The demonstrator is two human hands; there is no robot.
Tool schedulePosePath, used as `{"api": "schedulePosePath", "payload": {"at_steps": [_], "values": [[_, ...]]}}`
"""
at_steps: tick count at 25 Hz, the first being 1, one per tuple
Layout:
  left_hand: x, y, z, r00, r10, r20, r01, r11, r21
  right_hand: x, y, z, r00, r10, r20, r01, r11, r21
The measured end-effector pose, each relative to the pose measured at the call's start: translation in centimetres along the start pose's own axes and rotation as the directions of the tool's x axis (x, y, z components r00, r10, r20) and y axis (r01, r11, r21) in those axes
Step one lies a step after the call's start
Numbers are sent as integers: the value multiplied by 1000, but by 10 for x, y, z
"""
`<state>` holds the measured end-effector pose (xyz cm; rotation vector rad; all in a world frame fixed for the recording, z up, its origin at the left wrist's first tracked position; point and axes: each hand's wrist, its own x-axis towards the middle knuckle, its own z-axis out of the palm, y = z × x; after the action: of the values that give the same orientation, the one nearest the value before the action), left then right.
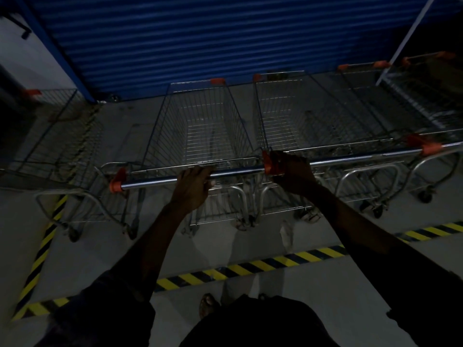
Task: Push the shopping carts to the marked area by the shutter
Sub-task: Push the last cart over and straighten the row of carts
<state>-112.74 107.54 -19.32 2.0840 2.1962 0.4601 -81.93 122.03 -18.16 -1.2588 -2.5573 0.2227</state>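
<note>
Left hand is gripping the left cart handle and right hand the right cart handle. The 2 are sitting inside the striped tape by the shutter, seemingly nearly parked.

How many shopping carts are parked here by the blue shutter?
5: far-left cart; centre-left cart, held by left hand; centre-right cart, held by right hand; fourth cart beside it; far-right cart behind the post. More may be hidden.
</note>
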Motion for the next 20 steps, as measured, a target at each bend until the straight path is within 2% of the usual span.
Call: {"api": "schedulePosePath", "payload": {"at_steps": [8,17,20], "values": [[8,-5,8,997,22,-68,-28,995,-93,-6,4,-5,995,-83,-61,86,995,53],[11,-18,17,995,41,-88,-56,983,-174,-4,12,4,1000,-23,-10,24,999,24],[11,-19,18,995,48,-85,-65,976,-207,-6,11,6,998,-32,-59,32,999,10]]}}
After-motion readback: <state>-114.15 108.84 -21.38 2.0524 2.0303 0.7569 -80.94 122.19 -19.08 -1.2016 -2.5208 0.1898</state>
